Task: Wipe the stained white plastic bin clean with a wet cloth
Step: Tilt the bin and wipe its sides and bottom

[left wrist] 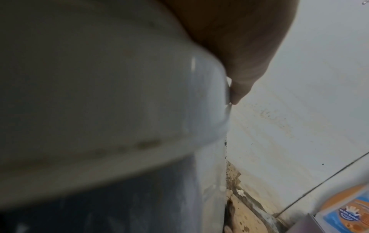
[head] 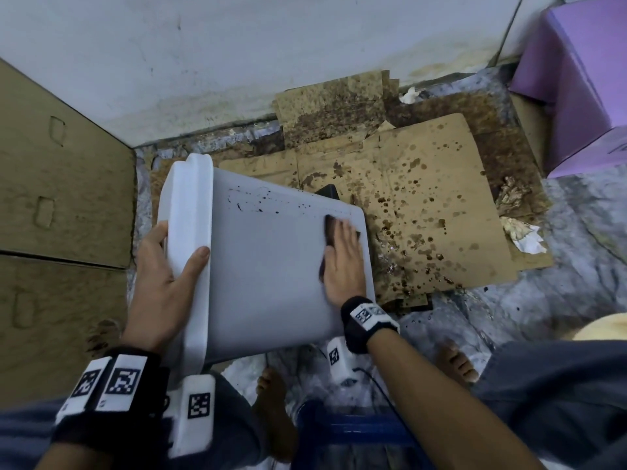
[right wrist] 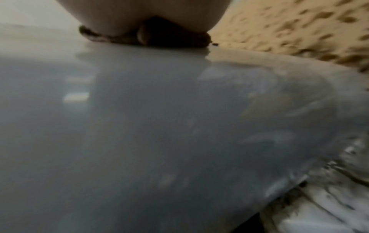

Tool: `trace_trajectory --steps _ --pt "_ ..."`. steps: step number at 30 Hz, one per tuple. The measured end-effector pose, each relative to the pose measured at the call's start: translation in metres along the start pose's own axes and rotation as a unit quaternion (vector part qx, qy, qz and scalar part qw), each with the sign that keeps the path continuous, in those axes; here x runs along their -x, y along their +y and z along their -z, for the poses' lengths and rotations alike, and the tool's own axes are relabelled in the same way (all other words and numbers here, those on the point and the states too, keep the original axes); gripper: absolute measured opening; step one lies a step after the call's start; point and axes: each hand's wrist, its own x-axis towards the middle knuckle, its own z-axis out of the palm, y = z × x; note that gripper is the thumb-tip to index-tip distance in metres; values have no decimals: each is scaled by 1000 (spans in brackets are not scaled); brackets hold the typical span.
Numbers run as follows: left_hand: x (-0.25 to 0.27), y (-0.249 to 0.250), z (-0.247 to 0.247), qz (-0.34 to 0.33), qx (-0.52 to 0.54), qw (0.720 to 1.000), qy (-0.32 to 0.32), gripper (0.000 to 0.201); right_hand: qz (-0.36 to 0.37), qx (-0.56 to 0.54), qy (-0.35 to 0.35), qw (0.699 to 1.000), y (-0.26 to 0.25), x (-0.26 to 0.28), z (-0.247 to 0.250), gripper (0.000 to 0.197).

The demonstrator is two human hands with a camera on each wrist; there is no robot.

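Note:
The white plastic bin [head: 268, 266] lies tipped on its side, its rim to the left and its base to the right. Dark specks dot the far part of its upper wall. My left hand [head: 166, 276] grips the rim, thumb over the outside; in the left wrist view the rim [left wrist: 119, 94] fills the frame beside the hand [left wrist: 239, 47]. My right hand [head: 342, 259] lies flat on a dark brown cloth [head: 329, 225], pressing it against the wall near the base. The right wrist view shows the wet wall [right wrist: 159, 126] with the cloth [right wrist: 111, 39] under my palm.
Stained cardboard sheets [head: 424, 205] cover the floor beyond the bin, with crumpled paper [head: 522, 232] at their right edge. A purple box [head: 583, 79] stands at the back right, brown cartons [head: 57, 198] on the left, a white wall [head: 237, 62] behind. Bare feet [head: 274, 412] are below the bin.

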Motion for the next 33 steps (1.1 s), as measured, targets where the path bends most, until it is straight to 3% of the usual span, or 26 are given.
trace_trajectory --steps 3,6,8,13,16,23,27,31,33 --pt "-1 1 -1 -10 0 1000 4 82 -119 -18 -5 993 22 -19 10 53" --pt "-4 -2 -2 -12 1 1000 6 81 -139 -49 -5 989 20 -23 11 52" --pt "-5 -3 -1 -8 5 1000 7 83 -115 -54 5 992 10 -15 8 53" --pt "-4 -1 -1 4 14 1000 6 80 69 -37 -5 997 -19 26 -5 55" --pt "-2 0 0 7 17 1000 5 76 79 -28 -10 996 -4 23 -6 55" --pt "0 -8 1 -2 21 1000 7 76 -81 -35 13 996 43 21 0 61" --pt "1 -13 4 -6 24 1000 -1 68 -156 -70 39 984 67 32 2 50" --pt "-2 -13 3 -7 17 1000 -2 77 -317 -168 84 930 93 49 9 44" --pt "-3 -14 4 -1 16 1000 -3 81 -360 -214 126 899 95 43 16 42"
